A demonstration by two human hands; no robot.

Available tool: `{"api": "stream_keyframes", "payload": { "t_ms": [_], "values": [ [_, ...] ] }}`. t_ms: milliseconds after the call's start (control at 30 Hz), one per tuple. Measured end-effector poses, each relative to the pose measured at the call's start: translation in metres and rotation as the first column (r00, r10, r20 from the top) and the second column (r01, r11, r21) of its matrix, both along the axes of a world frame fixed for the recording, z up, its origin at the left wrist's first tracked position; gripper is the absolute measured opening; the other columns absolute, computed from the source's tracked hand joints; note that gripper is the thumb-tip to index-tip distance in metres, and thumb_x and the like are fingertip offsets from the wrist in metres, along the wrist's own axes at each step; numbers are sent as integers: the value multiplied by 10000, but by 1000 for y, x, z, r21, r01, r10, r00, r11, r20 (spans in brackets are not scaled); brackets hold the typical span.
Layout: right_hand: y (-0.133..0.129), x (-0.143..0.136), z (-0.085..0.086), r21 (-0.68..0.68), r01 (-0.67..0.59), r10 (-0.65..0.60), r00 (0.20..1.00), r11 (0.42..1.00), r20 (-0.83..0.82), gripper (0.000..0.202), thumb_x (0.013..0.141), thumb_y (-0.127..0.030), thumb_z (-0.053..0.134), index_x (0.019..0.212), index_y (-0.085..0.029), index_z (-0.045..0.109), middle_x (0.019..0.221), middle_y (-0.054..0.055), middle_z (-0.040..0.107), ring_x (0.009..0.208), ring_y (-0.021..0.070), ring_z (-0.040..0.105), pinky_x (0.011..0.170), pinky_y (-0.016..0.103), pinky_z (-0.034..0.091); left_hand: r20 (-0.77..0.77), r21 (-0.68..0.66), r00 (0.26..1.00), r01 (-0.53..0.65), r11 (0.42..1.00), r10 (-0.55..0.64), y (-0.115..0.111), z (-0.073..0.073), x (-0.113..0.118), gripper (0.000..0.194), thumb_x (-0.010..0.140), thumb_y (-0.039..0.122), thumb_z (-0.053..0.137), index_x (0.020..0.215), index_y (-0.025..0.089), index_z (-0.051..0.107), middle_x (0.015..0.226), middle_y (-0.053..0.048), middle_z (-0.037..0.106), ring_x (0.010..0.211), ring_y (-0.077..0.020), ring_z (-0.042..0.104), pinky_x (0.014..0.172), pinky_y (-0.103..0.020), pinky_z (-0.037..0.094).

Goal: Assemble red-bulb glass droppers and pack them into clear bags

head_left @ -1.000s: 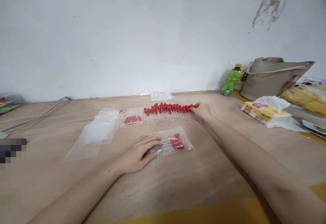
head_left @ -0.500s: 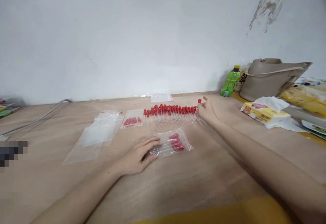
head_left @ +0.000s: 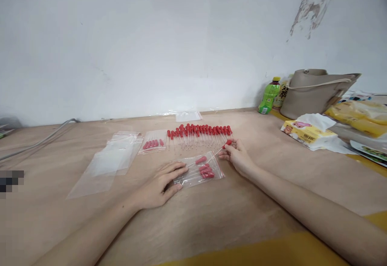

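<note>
A clear zip bag with several red-bulbed glass droppers inside lies on the table. My left hand rests on the bag's left end, fingers stretched out and thumb apart. Between the thumb and fingers of my right hand is one dropper, gripped by its red bulb. Its tip slants down-left to the bag's right end; whether it is inside the opening I cannot tell. Behind the bag lies a long row of loose droppers, bulbs toward the wall.
A filled bag of droppers lies left of the row, beside flat clear zip bags. Another flat bag is near the wall. To the right are a tissue box, a green bottle and a grey-beige bag. A cable runs at left.
My right hand has moved left and nearer from the right end of the row, bringing a dropper to the bag's right end. My left hand stays on the bag.
</note>
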State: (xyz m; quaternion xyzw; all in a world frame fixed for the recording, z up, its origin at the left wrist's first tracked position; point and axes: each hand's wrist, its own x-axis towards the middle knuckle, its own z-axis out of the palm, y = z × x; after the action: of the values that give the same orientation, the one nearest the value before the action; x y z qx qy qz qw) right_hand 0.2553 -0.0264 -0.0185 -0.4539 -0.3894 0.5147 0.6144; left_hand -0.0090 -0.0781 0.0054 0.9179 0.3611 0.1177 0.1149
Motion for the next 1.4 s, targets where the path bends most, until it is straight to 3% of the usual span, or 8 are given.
{"api": "stream_keyframes", "payload": {
  "t_ms": [167,367,533,867,933,1067,1267,1400],
  "values": [
    [-8,-1,-2,-41,-130,134,987,991,92,203,660,-195,576,792,-206,422,683,-29,529,561,95,573,579,256,507,-11,2,1000,0,1000,0,0,0,1,434,884,337,368,1313,284,321,1352,-38,362,1247,-221,299,1017,-431,276],
    [-8,4,-1,-88,-318,321,823,944,468,204,570,-277,676,698,-154,576,563,-24,577,513,97,521,509,229,441,12,12,1000,0,1000,0,0,-1,-1,434,879,334,381,1308,291,331,1348,-38,367,1235,-232,318,1009,-438,285],
    [-4,-3,-2,-86,-487,481,794,869,371,262,582,-385,655,716,-162,628,667,11,647,663,162,602,645,302,478,27,15,1000,4,1000,-4,0,-2,-1,431,875,333,390,1301,289,343,1347,-35,368,1235,-231,318,1010,-438,286],
    [0,-9,-11,7,-377,325,807,926,494,251,594,-390,657,619,-151,583,635,2,616,602,135,568,560,242,456,66,28,998,-7,1000,5,-1,-1,0,476,858,342,418,1314,253,312,1322,-53,407,1207,-235,354,998,-435,305],
    [1,-7,-7,-28,-384,348,802,923,485,256,656,-409,604,654,-155,575,604,-5,598,549,114,549,504,218,438,77,21,997,-9,1000,8,-1,-1,-1,479,853,342,428,1310,245,320,1317,-57,413,1198,-236,368,990,-431,317],
    [-1,-2,1,-172,-217,274,836,961,475,267,718,-432,548,811,-181,539,434,-79,451,304,54,335,303,174,249,56,9,998,14,1000,-15,0,1,-1,479,861,338,416,1319,259,301,1323,-43,408,1207,-222,363,1008,-423,294],
    [-11,-5,9,-190,-468,502,751,863,429,271,555,-330,725,652,-138,560,556,-23,575,494,70,509,450,168,378,28,-34,997,75,997,-74,2,2,-1,456,893,304,357,1336,303,249,1372,7,339,1286,-195,228,1053,-435,195],
    [-17,-4,12,-192,-495,528,749,848,400,272,594,-343,706,647,-143,528,483,-60,529,413,38,449,393,145,337,132,-4,989,-62,998,62,-1,-4,-1,423,908,291,310,1330,284,279,1440,-6,156,1304,-197,170,1044,-399,236]
  ]
}}
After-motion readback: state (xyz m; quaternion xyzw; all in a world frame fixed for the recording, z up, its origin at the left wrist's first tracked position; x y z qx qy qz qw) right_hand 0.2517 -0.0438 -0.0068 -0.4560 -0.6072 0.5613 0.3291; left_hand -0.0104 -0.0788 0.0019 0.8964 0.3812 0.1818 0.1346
